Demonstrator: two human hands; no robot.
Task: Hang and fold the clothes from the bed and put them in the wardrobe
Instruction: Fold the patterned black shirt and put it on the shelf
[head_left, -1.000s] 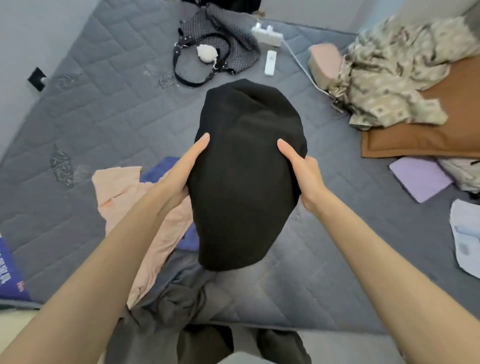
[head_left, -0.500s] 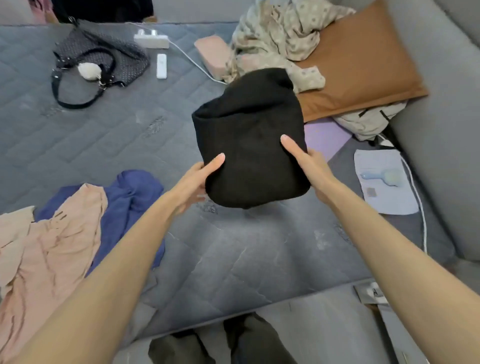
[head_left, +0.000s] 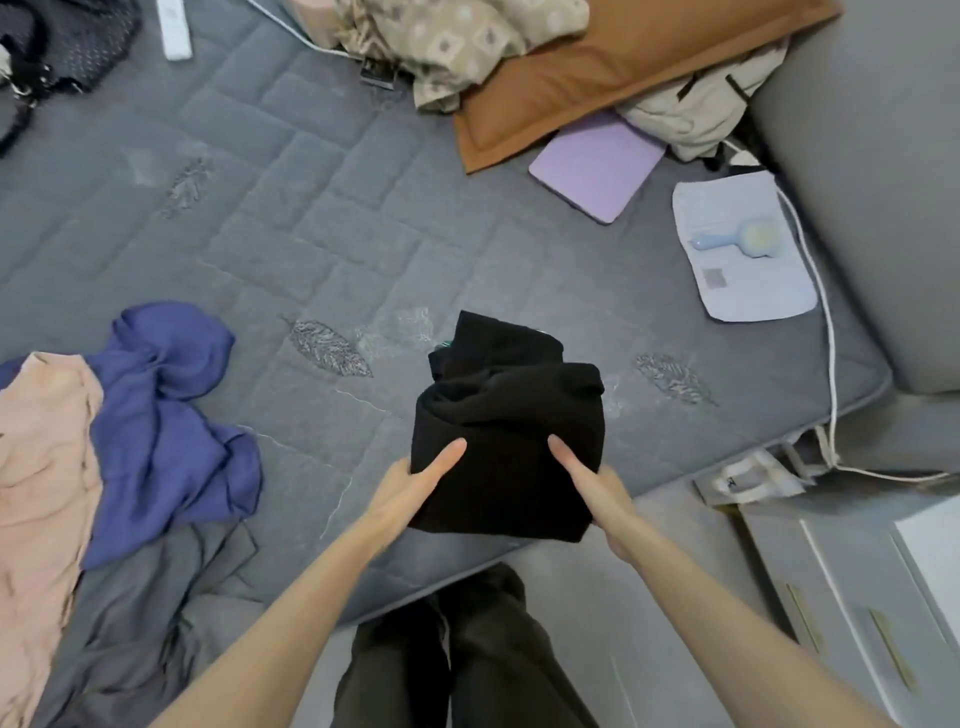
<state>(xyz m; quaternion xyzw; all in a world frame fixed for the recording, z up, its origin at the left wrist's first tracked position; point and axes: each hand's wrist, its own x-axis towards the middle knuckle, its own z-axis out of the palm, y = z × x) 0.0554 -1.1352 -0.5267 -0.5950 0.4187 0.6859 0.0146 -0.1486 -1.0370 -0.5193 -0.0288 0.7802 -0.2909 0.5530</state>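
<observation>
The black garment (head_left: 509, 447) is folded into a thick, compact bundle and hangs in the air over the near edge of the bed (head_left: 311, 234), just in front of the person's legs. The left hand (head_left: 415, 493) grasps its left side and the right hand (head_left: 597, 488) its right side. Each thumb lies flat on top. The fingers go underneath and are hidden, so the bundle seems pinched between thumb and fingers. Gripping both sides at once likely keeps the folds from slipping open, since the far layers sit loose and uneven.

To the left on the bed, well apart from the bundle, lie a blue garment (head_left: 166, 405) and a peach garment (head_left: 41, 467), touching each other. Nearer is a grey garment (head_left: 156, 597) that spills over the bed's edge. All three are crumpled, so I judge much of the task is left.

At the far right a brown pillow (head_left: 623, 67) carries a patterned cloth (head_left: 457, 41). A lilac pad (head_left: 597, 166) lies just beside it, and further right a white sheet (head_left: 753, 296) holds a small blue brush (head_left: 737, 241).

At the near right stands a white cabinet (head_left: 831, 597) with slim gold handles. It may be the wardrobe, though I cannot tell. If it is, the bundle is lifted clear of the bed for carrying there.
</observation>
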